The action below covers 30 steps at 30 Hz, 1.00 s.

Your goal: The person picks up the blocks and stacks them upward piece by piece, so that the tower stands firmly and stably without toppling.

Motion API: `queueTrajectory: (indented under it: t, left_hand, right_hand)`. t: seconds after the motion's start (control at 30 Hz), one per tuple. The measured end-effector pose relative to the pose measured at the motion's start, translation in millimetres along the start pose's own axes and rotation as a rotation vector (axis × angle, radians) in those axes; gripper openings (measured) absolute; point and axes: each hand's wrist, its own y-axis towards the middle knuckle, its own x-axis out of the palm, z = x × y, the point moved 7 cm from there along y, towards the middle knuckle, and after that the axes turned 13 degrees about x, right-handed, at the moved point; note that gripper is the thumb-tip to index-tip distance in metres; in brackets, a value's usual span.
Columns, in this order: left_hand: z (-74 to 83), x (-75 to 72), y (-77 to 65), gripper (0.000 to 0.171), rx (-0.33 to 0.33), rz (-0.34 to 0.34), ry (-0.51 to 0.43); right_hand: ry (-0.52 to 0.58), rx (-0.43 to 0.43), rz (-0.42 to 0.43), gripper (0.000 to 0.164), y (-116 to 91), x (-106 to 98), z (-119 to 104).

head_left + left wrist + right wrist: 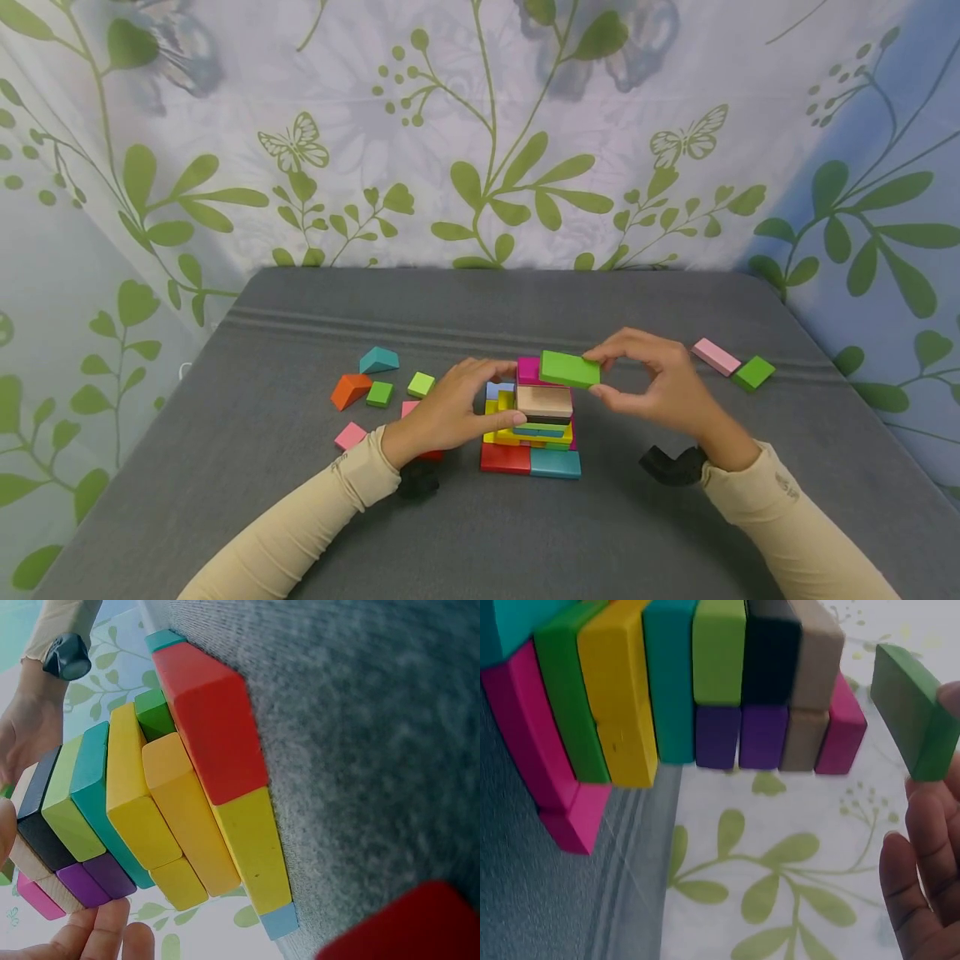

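Observation:
A tower of coloured wooden blocks (pixel 531 458) stands in the middle, with a beige block (pixel 543 402) and a magenta block (pixel 528 370) at its top. My left hand (pixel 459 406) is at the tower's left side, thumb at the front and fingers toward the back. In the left wrist view its fingertips (pixel 105 922) are right at the purple blocks (pixel 88 883). My right hand (pixel 651 375) pinches a green rectangular block (pixel 570 368) by its right end, between thumb and fingers. That block overlaps the tower top in the head view but stands apart from it in the right wrist view.
Left of the tower lie loose blocks, among them a teal one (pixel 379 360), an orange one (pixel 350 390) and a pink one (pixel 350 436). A pink block (pixel 716 357) and a green block (pixel 753 373) lie at right. A patterned curtain (pixel 510 125) hangs behind the grey table (pixel 450 533).

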Motion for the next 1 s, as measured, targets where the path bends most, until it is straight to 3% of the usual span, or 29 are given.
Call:
queueTrajectory:
  t: [0.07,0.17,0.33,0.53,0.83,1.0]
  left_hand:
    - [-0.2,0.2,0.2,0.069,0.004,0.001,0.004]
    - [-0.2,0.4,0.7,0.068,0.013,0.004,0.004]
    - [0.7,-0.2,0.9,0.067,0.033,0.015,-0.007]
    - [1.4,-0.7,0.7,0.066,0.041,0.016,-0.005]
    - [2.0,-1.2,0.9,0.066,0.053,0.014,0.018]
    - [2.4,-1.1,0.9,0.067,0.053,0.016,0.022]
  right_hand:
    - [-0.036,-0.038,-0.017,0.024,-1.4,4.9,-2.8]
    - [-0.084,-0.102,-0.043,0.034,-3.6,12.5,-8.0]
    - [-0.094,-0.183,-0.088,0.031,-5.4,21.8,-16.8]
    - [-0.118,-0.182,-0.116,0.031,-5.8,25.2,-17.0]
    - [-0.148,-0.239,-0.072,0.032,-5.8,25.5,-17.2]
    - [-0.157,-0.196,-0.065,0.034,-5.5,26.0,-15.9]
